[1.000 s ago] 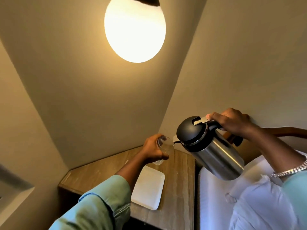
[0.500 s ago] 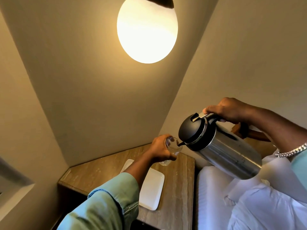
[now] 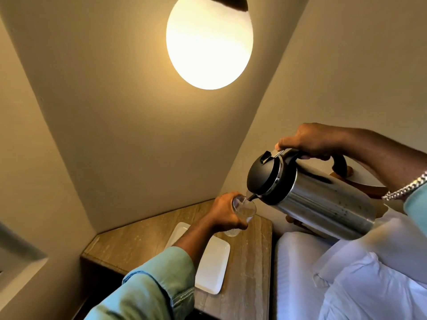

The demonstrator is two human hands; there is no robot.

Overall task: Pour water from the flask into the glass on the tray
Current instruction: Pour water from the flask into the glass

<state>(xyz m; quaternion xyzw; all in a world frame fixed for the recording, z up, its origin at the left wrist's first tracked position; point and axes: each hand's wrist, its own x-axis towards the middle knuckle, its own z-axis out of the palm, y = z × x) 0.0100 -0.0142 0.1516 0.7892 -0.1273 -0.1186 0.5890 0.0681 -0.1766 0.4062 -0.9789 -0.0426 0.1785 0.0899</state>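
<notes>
My right hand point(image 3: 309, 142) grips the black handle of a steel flask point(image 3: 318, 199) with a black lid, thumb on the lid lever. The flask is tipped steeply to the left, its spout at the rim of a clear glass point(image 3: 245, 207). My left hand point(image 3: 225, 213) is wrapped around the glass and holds it in the air above the far end of a white rectangular tray point(image 3: 212, 266). Water shows inside the glass. The glass's lower part is partly hidden by my fingers.
The tray lies on a small wooden bedside table point(image 3: 138, 243) set in a wall corner. White bedding and pillows point(image 3: 346, 273) fill the lower right. A lit round lamp point(image 3: 209, 42) hangs overhead. A wooden headboard edge point(image 3: 360, 188) shows behind the flask.
The flask has tipped further and its spout has come to the glass rim. My left hand keeps the glass raised above the tray. The view has shifted slightly.
</notes>
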